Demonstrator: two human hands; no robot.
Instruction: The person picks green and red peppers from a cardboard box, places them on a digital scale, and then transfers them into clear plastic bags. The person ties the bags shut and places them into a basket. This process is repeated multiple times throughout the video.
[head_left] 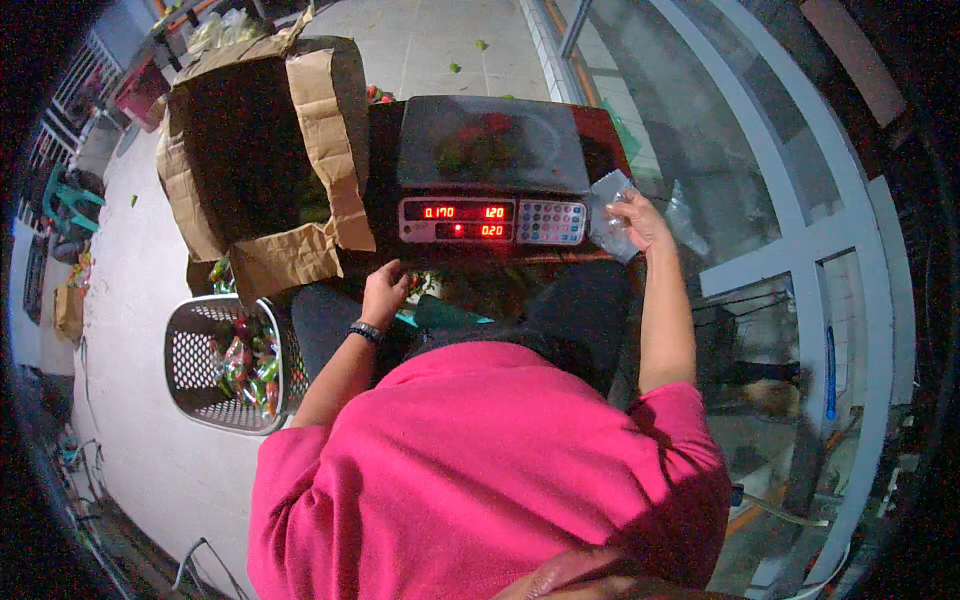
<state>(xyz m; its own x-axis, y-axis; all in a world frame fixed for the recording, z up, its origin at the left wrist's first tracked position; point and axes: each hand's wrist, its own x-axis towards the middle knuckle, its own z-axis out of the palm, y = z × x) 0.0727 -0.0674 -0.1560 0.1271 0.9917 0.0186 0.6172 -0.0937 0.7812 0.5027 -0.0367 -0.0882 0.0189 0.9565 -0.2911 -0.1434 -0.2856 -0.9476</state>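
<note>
Head view, right hand (643, 222): narrowed in a pinch on a clear plastic bag (607, 236), just beyond the right end of the keypad (551, 223).
Held bag: crumpled, hanging beside the scale's front panel, right of the person's lap.
Second bag (687, 222): clear as well, just right of the right hand, near the glass door (665, 110).
Left hand (383, 293): low at the front edge of the table (604, 140), fingers curled; cannot tell whether gripping anything. Nearest to small red and green pieces (418, 284), too dim to name.
Left wrist: circled by a dark band (366, 331).
Scale (550, 178): flat on the table, straight ahead of the lap, with a lit red display (458, 222) at left and the keypad at right. On the pan, a blurred red and green patch, hard to make out.
Paper sack (325, 120): brown, wide-mouthed, left of the scale, dark inside.
Basket (190, 370): pale, perforated, on the floor (130, 400) left of the person, below the sack. Inside, clear packets (240, 362) with red and green contents.
Shirt (490, 450): pink, short-sleeved.
</note>
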